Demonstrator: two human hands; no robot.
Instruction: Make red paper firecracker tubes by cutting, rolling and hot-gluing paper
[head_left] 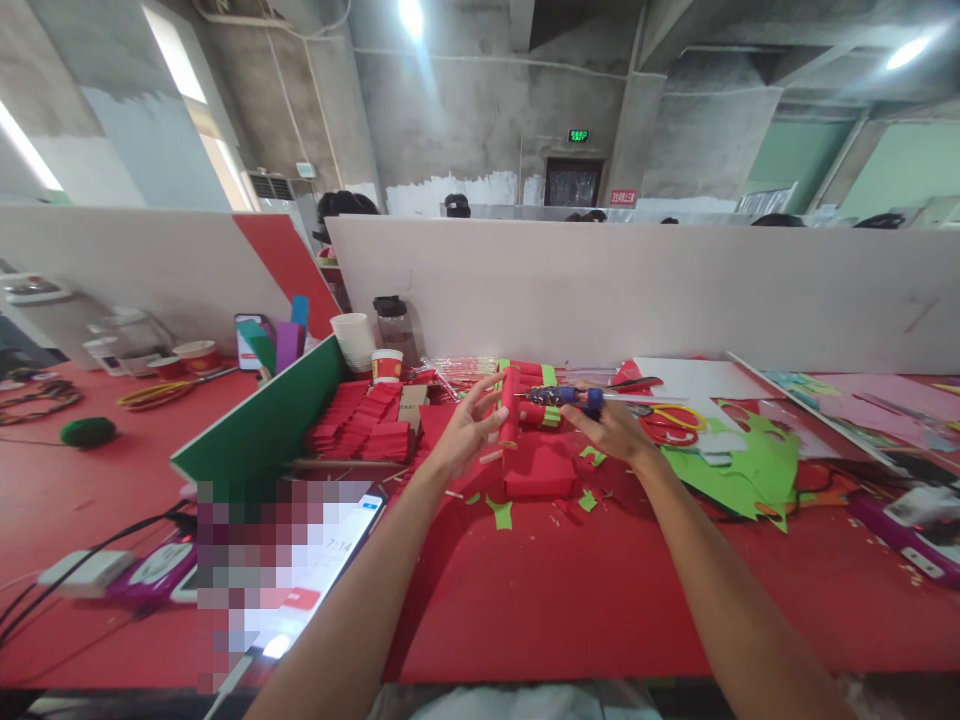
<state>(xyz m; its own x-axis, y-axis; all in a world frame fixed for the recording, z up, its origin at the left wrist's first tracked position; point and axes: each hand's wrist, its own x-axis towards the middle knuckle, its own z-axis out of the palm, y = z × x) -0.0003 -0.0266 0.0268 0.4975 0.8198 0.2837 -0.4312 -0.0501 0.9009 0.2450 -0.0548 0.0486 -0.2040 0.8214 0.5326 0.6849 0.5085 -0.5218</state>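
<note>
My left hand (469, 432) is closed around a red paper tube (511, 405), which it holds upright above a flat red box (538, 472). In my right hand (613, 428) is a blue hot glue gun (566, 396), its tip pointing left at the tube. Whether the tip touches the tube is too small to tell. More red rolls with light-green bands (541, 413) lie just behind the hands. Light-green paper scraps (502, 513) are scattered on the red table around the box.
Stacked red paper pieces (367, 425) lie at left beside a green divider (255, 415). A lit phone (330, 560) rests near my left forearm. Yellow-handled scissors (681, 415) and cut green paper (739, 460) lie at right. Paper cups (353, 342) and a bottle (394, 330) stand behind.
</note>
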